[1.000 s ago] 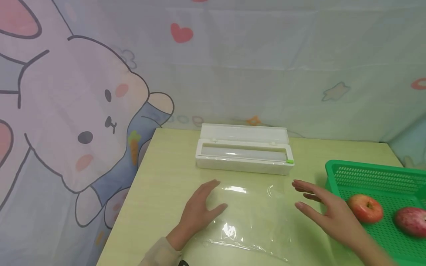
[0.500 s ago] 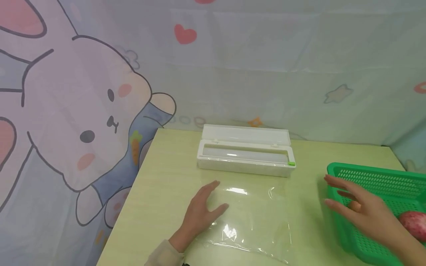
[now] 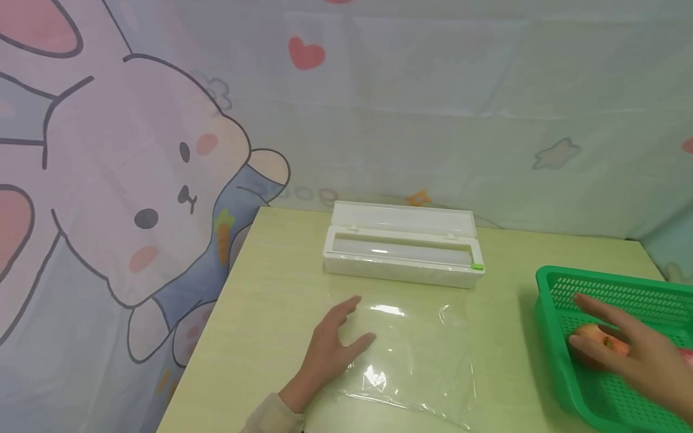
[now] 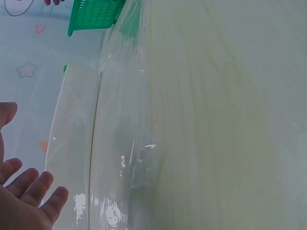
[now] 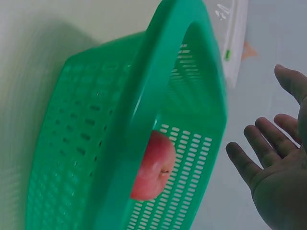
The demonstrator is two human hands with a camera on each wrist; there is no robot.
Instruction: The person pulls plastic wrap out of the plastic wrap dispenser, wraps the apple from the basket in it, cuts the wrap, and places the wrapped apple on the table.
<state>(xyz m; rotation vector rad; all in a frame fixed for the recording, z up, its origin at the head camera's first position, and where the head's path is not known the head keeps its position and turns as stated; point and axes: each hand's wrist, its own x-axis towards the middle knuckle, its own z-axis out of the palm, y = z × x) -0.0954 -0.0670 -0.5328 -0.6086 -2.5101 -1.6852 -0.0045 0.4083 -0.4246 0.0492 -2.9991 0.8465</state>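
My right hand is over the green basket with fingers spread, and the red apple lies in the basket partly behind it. In the right wrist view that apple sits against the slotted wall, apart from the fingers. My left hand, fingers and thumb relaxed, is at the left side of a sheet of clear plastic wrap spread on the table. The sheet runs out toward a white cling film dispenser whose lid stands raised, with the roll inside.
A second reddish-pink fruit lies in the basket, mostly hidden behind my right hand. The dispenser carries a green slider at its right end. Behind the pale table hangs a printed cloth with a rabbit.
My right hand has moved right, from beside the wrap to over the basket and its apple. The left hand has stayed by the wrap. The head view has shifted slightly.
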